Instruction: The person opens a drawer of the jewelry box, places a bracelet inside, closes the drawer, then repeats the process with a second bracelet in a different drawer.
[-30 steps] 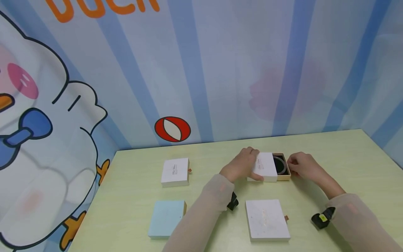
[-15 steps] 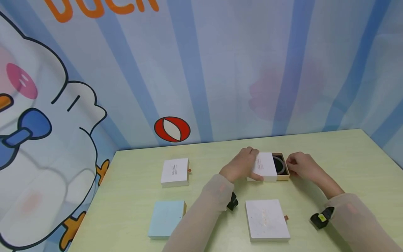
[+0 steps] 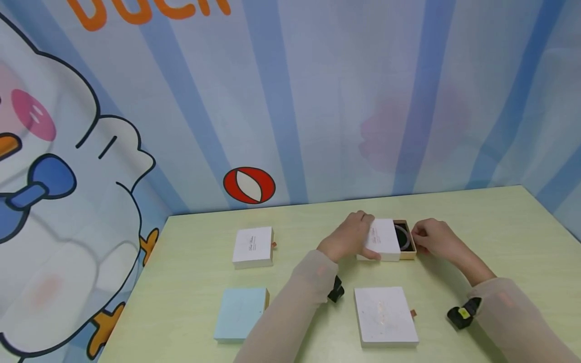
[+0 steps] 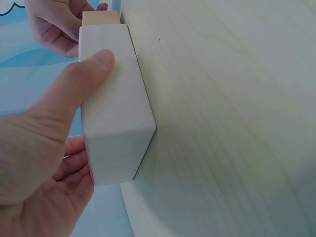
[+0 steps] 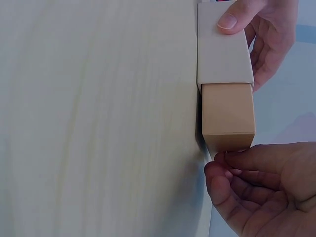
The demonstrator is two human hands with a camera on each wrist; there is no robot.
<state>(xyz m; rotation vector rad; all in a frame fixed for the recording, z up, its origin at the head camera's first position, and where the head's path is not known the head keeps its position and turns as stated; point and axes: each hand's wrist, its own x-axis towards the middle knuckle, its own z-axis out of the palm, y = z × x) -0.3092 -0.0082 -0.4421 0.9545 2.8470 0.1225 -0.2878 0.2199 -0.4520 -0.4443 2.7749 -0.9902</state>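
Observation:
A white drawer box [image 3: 385,240] lies at the back right of the table, its tan inner tray [image 3: 408,255] partly out to the right. Part of a grey bangle-like ring [image 3: 403,237] shows in the tray's dark interior. My left hand [image 3: 347,236] grips the white sleeve, with the thumb [image 4: 96,69] on its near side and fingers over the far side. At the tray's outer end, my right hand [image 3: 437,238] has its thumb and index fingertips [image 5: 222,159] pinched together; whatever tab lies between them is hidden.
A smaller white box [image 3: 252,247] with an orange tab stands at the back left. A light blue box [image 3: 239,312] sits at the front left, partly behind the left sleeve. A larger white box [image 3: 386,317], also tabbed, lies in front of my hands.
The tray has slid slightly left into the white sleeve, and my right hand has moved with it. My left hand stays in place on the sleeve.

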